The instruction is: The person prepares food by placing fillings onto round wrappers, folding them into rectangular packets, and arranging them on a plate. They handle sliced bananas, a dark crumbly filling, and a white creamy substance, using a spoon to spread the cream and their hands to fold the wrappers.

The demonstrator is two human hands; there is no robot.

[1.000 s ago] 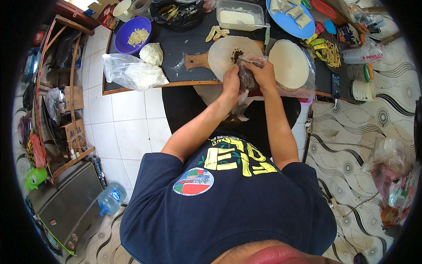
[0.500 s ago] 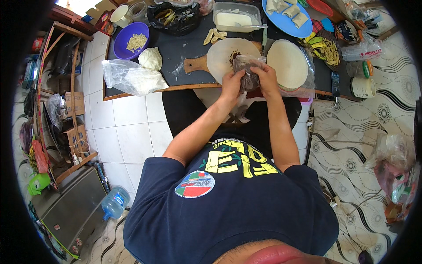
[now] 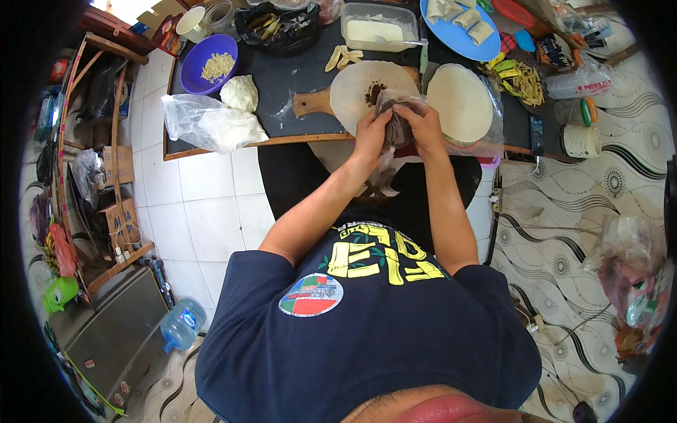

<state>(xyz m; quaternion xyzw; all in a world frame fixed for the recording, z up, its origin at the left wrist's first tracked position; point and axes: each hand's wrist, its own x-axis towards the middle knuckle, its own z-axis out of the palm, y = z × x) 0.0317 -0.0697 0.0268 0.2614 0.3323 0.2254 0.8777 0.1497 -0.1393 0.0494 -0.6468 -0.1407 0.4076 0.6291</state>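
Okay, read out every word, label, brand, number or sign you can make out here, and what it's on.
I won't copy wording, but print shows here:
Dark blue shirt: large yellow letters.
Round emblem on it: lettering too small to read.
Clear plastic package, right: red letters.
Blue water bottle: label too small.
Cardboard box, left: blurred print.

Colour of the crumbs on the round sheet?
The crumbs are dark brown; best seen in the head view.

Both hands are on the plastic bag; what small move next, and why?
I'd probably draw the plastic bag back from the round pale sheet: the left hand and right hand hold it over the sheet's edge, and brown crumbs already lie there.
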